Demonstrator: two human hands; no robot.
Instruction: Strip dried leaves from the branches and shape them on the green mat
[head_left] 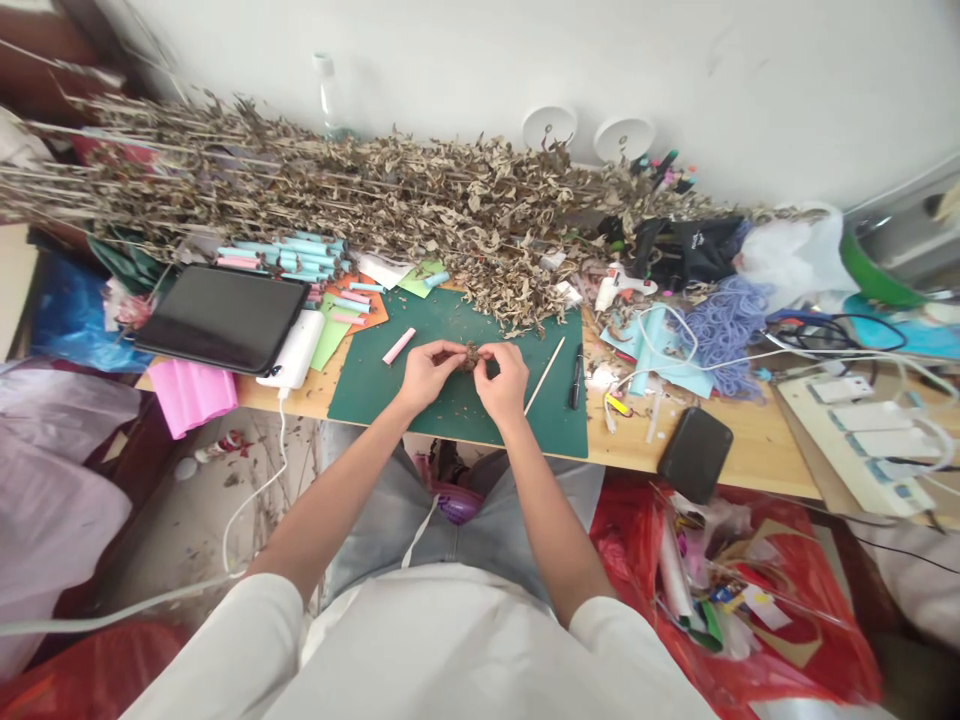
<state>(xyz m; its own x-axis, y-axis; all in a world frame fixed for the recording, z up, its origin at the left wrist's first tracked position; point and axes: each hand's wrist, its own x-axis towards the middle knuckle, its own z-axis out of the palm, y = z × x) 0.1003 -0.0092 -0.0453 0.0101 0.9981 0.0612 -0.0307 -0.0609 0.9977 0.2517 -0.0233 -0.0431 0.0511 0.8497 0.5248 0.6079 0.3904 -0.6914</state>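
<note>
In the head view, the left hand (433,374) and right hand (502,380) pinch a brown clump (470,357) between fingertips over the green mat (375,396). From it, a pink roll (399,346) lies at nine o'clock, a black pen (576,378) at three.

both bare forearms (343,492) are angled inward, and the left hand (433,374) and right hand (503,381) are held close together, each curled into a pinch.

Plain green is displayed by the mat (367,385), brown by the leaf clump (470,357), violet-blue by the yarn (724,322).
</note>
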